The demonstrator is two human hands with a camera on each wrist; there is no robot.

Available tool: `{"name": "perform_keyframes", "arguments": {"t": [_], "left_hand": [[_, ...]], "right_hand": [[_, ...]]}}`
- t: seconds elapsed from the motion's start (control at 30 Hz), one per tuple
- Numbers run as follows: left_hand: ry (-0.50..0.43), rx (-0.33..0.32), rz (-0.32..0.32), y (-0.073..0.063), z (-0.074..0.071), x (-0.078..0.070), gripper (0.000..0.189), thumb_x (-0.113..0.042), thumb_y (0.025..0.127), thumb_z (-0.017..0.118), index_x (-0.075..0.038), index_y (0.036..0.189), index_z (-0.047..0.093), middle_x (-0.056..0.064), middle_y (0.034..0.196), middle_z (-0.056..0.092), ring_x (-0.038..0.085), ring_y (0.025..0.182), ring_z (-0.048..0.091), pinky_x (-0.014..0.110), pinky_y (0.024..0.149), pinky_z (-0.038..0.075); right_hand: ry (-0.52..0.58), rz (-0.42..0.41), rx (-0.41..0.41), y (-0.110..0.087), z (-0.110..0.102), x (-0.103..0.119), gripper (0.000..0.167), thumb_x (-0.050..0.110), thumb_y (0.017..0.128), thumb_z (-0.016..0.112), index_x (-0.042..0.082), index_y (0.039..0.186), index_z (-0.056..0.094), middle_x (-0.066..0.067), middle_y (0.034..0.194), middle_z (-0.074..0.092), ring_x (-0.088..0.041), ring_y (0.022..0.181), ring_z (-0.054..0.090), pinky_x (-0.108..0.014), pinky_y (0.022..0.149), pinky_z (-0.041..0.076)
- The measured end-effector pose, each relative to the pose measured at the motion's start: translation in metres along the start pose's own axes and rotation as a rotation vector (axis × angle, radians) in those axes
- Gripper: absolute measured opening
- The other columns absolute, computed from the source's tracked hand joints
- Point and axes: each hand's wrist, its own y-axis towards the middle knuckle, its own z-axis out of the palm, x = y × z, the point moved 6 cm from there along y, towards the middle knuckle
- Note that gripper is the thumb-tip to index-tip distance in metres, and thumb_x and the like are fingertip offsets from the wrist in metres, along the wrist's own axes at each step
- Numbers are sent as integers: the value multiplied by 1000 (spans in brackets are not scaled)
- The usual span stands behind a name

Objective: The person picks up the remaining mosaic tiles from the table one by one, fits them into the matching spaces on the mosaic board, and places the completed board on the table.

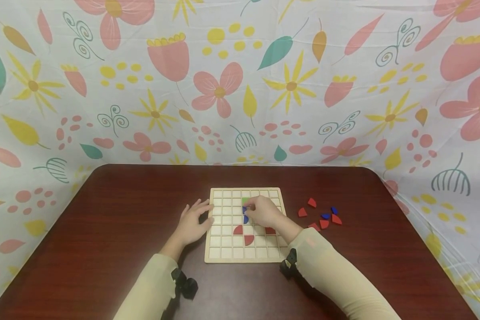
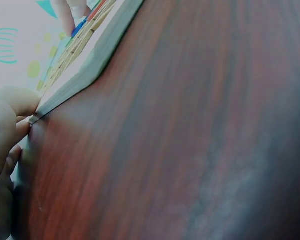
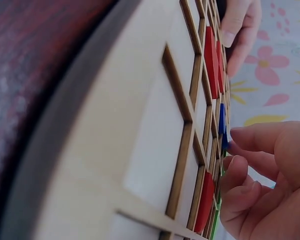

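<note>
A pale wooden grid board (image 1: 244, 260) lies on the table. My left hand (image 1: 192, 224) touches its left edge with thumb and fingers spread. Over the upper middle cells, my right hand (image 1: 266, 212) pinches a small blue quarter-circle piece (image 3: 224, 141) between thumb and index finger, low at a cell. Just below it, another blue piece (image 1: 246, 219) sits in the grid. A green piece (image 1: 246, 200) shows above, partly hidden by the right hand. Red quarter-circle pieces (image 1: 238, 230) occupy lower cells; one red piece (image 1: 270, 230) is partly covered by the right wrist.
Right of the board, several loose red pieces (image 1: 311, 202) and a few blue pieces (image 1: 325, 216) lie scattered on the dark wooden table (image 1: 104, 249). A flower-patterned cloth (image 1: 240, 133) hangs behind the table and along its sides.
</note>
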Motion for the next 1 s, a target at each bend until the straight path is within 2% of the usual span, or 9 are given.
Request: {"name": "perform_keyframes", "arguments": {"t": [0.1,0.17,0.27,0.33,0.53,0.73,0.9,1.0], "left_hand": [[-1,-7,7,0,-1,-1,42,-21,91,59,-8,131,56,12,146,44,33,142,27,61,114,7],[-2,-13,13,0,-1,-2,42,-21,91,59,-7,131,56,13,145,44,34,142,28,61,114,7],[5,-21,23,1,-2,-3,42,-20,90,59,-7,130,57,14,145,45,35,142,28,63,113,8],[8,-20,23,1,-2,-3,42,-20,91,59,-7,131,57,13,145,45,34,142,28,62,113,8],[9,-24,20,1,-3,-3,42,-20,90,59,-7,130,57,13,145,45,34,142,28,62,113,8],[7,-25,18,1,-2,-2,42,-20,90,59,-7,131,57,13,145,46,34,142,29,62,113,8],[6,-8,12,1,0,-2,43,-21,91,59,-8,132,56,12,146,44,33,142,27,62,114,7],[1,5,4,0,0,-1,43,-22,91,59,-8,132,55,12,146,43,33,143,26,61,114,6]], "right_hand": [[-11,-20,4,0,1,0,28,14,88,64,9,115,69,-8,107,70,-16,89,62,-31,74,51],[-12,-29,11,0,1,0,29,14,88,64,9,116,69,-9,108,70,-13,79,61,-28,68,49],[-5,-33,21,0,1,0,30,11,87,63,9,117,68,-9,103,70,-11,59,50,-24,56,43],[-5,-30,29,0,1,-1,32,9,87,62,9,118,68,-10,99,70,-12,52,44,-24,51,39],[-20,-16,44,-1,0,1,38,3,83,63,10,120,66,-8,89,67,-12,54,44,-24,52,40],[-27,-12,54,-2,0,1,42,2,81,63,9,122,65,-2,76,62,-11,50,41,-23,49,37],[-22,-9,52,-4,0,1,41,3,81,64,10,122,65,-3,80,64,-11,49,42,-24,49,38],[-24,-5,46,-5,-1,-1,40,4,82,64,12,121,66,-6,89,67,-12,56,47,-25,54,41]]}}
